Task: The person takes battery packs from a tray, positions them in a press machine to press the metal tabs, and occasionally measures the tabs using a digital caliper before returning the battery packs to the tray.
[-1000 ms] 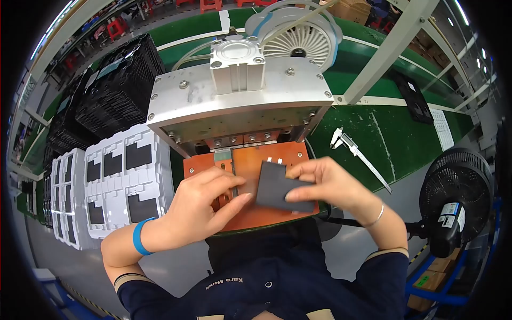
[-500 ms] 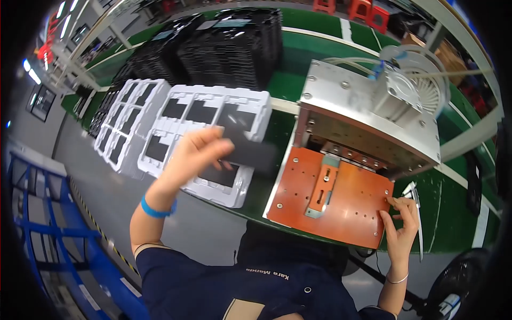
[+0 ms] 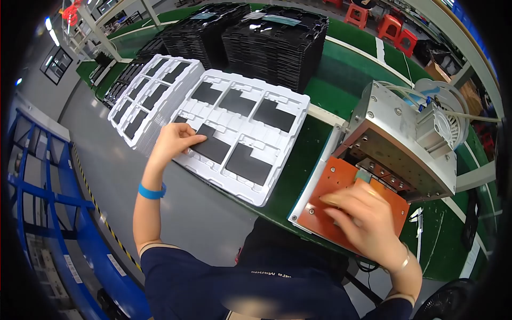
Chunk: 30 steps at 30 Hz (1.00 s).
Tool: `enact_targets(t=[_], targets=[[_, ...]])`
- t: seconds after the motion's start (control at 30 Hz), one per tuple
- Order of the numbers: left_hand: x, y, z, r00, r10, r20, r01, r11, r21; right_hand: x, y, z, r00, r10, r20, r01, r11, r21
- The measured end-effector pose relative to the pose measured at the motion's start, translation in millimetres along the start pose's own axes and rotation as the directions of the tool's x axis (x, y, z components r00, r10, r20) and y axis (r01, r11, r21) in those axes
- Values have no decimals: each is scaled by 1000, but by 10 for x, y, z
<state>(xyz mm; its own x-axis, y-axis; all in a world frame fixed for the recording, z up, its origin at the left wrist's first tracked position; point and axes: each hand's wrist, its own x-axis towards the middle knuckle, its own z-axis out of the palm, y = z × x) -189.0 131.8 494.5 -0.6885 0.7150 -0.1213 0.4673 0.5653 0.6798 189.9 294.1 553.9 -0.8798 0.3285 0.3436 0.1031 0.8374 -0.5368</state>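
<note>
My left hand [image 3: 176, 141] is over the white molded tray [image 3: 216, 118], its thumb and fingers closed at the upper left corner of a thin black sheet [image 3: 215, 148] in the near row's middle compartment. Each sheet has a notched edge. Part of the sheet to its left is hidden by the hand. My right hand [image 3: 365, 218], slightly blurred, hovers over the orange plate [image 3: 314, 205] of a metal press [image 3: 392, 125]. Its thumb and index finger are apart, with nothing visible between them. The hand covers much of the bar fixture on the plate.
Another stack of white trays [image 3: 160, 90] with black sheets stands to the left. Tall stacks of black trays [image 3: 274, 50] rise behind. A caliper [image 3: 418, 218] lies right of the plate on the green bench [image 3: 298, 160]. Blue racks [image 3: 48, 197] stand at the left.
My left hand, carrying a black sheet in the air, has moved left and down to the tray. My right hand has moved from the plate's right edge to above its middle. The view has shifted.
</note>
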Motion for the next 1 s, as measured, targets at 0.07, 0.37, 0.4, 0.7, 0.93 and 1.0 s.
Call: enact_targets(t=[0.07, 0.37, 0.4, 0.7, 0.93, 1.0], targets=[[-119, 8, 36, 966, 176, -188, -130, 963, 235, 327, -8, 267, 994, -93, 65, 91, 995, 35], [348, -396, 93, 676, 714, -184, -594, 675, 438, 1023, 42, 1350, 953, 125, 276, -35, 949, -312], [340, -360, 57, 711, 694, -117, -560, 659, 503, 1038, 37, 1366, 955, 146, 258, -57, 944, -324], [563, -359, -69, 547, 835, -61, -625, 456, 633, 1024, 84, 1083, 978, 182, 103, -202, 948, 244], [591, 579, 431, 441, 895, -62, -791, 421, 444, 157, 120, -27, 911, 411, 28, -362, 766, 532], [585, 786, 762, 446, 895, 4, -811, 403, 424, -224, 126, -211, 828, 561, 11, -449, 650, 613]])
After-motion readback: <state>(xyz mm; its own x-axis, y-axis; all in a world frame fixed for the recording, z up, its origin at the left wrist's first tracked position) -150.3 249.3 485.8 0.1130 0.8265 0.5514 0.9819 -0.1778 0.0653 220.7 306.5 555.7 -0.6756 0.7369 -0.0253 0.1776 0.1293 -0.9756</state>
